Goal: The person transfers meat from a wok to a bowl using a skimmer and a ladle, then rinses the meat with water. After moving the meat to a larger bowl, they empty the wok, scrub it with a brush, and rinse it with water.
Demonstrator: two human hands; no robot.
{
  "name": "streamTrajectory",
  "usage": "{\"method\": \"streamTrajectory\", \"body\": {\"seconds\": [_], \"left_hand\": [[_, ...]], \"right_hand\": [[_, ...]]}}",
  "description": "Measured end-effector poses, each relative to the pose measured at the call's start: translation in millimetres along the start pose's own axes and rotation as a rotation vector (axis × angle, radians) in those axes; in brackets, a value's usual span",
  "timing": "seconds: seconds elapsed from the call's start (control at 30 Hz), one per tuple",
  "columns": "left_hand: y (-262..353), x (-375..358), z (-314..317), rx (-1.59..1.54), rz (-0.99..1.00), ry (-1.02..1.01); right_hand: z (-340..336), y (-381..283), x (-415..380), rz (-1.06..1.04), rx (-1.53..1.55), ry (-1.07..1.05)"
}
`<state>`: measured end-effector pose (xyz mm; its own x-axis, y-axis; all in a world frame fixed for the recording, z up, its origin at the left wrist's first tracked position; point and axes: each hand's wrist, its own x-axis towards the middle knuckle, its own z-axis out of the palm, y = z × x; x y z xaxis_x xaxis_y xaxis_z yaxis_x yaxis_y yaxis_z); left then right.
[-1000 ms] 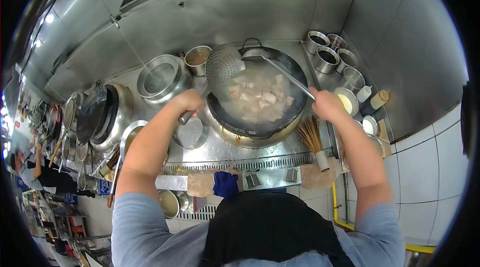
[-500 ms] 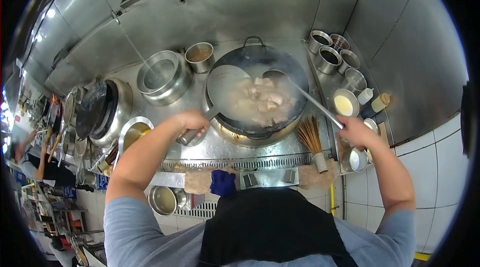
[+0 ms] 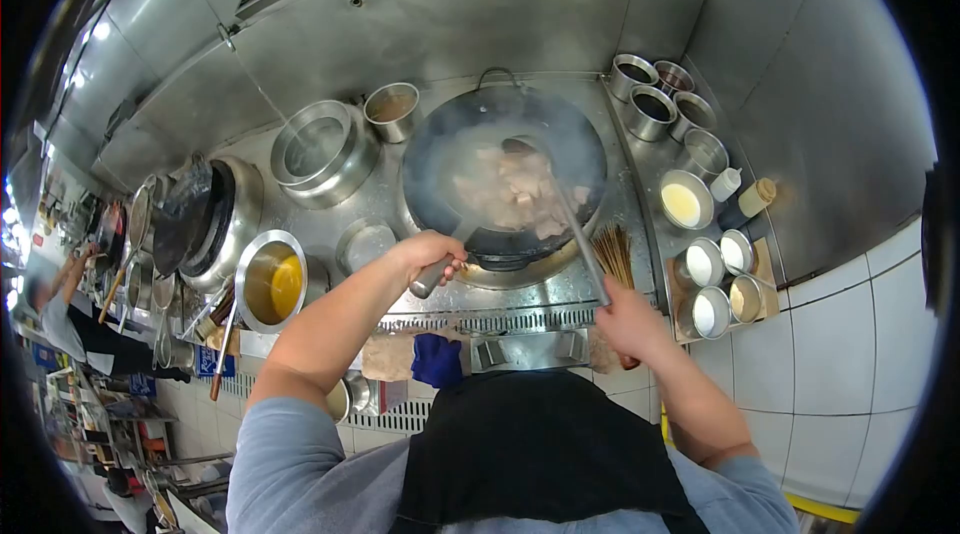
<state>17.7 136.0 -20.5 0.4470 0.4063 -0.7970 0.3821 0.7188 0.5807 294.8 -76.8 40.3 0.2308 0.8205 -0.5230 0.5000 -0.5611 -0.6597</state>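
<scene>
Seems well into cooking the chunks of meat (image 3: 520,189), already in the wok (image 3: 420,159) on the bench (image 3: 621,199) and not yet out of it. Looks pale and lumpy, bunched right of the wok's centre in cloudy liquid (image 3: 462,169) (too steamy to judge the insides). Gripping a grey handle (image 3: 431,277) in the left hand (image 3: 420,251), by the wok's near edge; gripping the ladle (image 3: 580,234) in the right hand (image 3: 632,319), bowl-end at the meat's far edge.

meat (image 3: 522,184), seemingly, in wok (image 3: 424,142) | nested bowls (image 3: 325,196) left | squeeze bottles (image 3: 757,196) right | cloth (image 3: 437,361) before
</scene>
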Motion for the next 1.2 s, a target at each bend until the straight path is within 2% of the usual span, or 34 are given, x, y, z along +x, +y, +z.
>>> {"method": "streamTrajectory", "body": {"seconds": [0.07,0.17,0.27,0.33,0.4,0.5,0.63,0.7,0.77,0.83,0.87,0.93,0.97,1.03,1.2], "left_hand": [[2.1,-2.4,-3.1,0.025,0.019,0.016],[2.8,-10.1,-20.5,0.09,0.051,0.048],[1.5,-13.7,-49.0,0.213,0.067,0.092],[6.0,-19.7,-59.7,0.357,0.075,0.133],[11.3,-23.5,-62.9,0.358,0.037,0.133],[16.0,-22.5,-63.8,0.386,-0.005,0.134],[13.3,-25.5,-51.3,0.367,0.025,0.156],[8.6,-29.1,-41.7,0.338,0.008,0.139],[0.6,-26.5,-33.5,0.312,-0.01,0.125],[-12.4,-21.4,-21.2,0.2,0.011,0.054],[-18.5,-19.4,-11.2,0.162,0.006,0.03],[-24.2,-25.3,15.5,0.061,0.017,0.019],[-27.2,-22.9,22.9,0.007,0.017,0.005],[-27.5,-20.9,34.1,-0.053,-0.004,-0.016],[-27.0,-14.9,44.9,-0.111,0.014,-0.042]], "right_hand": [[20.4,13.8,15.4,-0.317,-0.334,0.153],[2.9,6.7,16.2,-0.311,-0.267,0.083],[-32.8,-10.5,18.5,-0.309,-0.271,0.102],[-46.5,-17.0,42.8,-0.335,-0.479,0.201],[-58.9,-33.8,62.8,-0.364,-0.584,0.279],[-73.5,-40.5,94.1,-0.418,-0.66,0.274],[-89.8,-29.6,76.1,-0.407,-0.714,0.155],[-94.9,-15.5,55.7,-0.361,-0.675,0.112],[-93.0,12.4,37.9,-0.409,-0.559,0.134],[-88.1,20.7,12.2,-0.102,-0.28,-0.051],[-77.9,29.6,2.5,-0.103,-0.282,-0.051],[-51.8,42.9,-17.3,-0.067,-0.038,0.064],[-41.7,41.7,-24.1,-0.062,-0.037,0.065],[-21.8,32.1,-35.2,-0.052,0.165,0.042],[15.0,26.5,-29.5,-0.075,0.148,0.013]]}}
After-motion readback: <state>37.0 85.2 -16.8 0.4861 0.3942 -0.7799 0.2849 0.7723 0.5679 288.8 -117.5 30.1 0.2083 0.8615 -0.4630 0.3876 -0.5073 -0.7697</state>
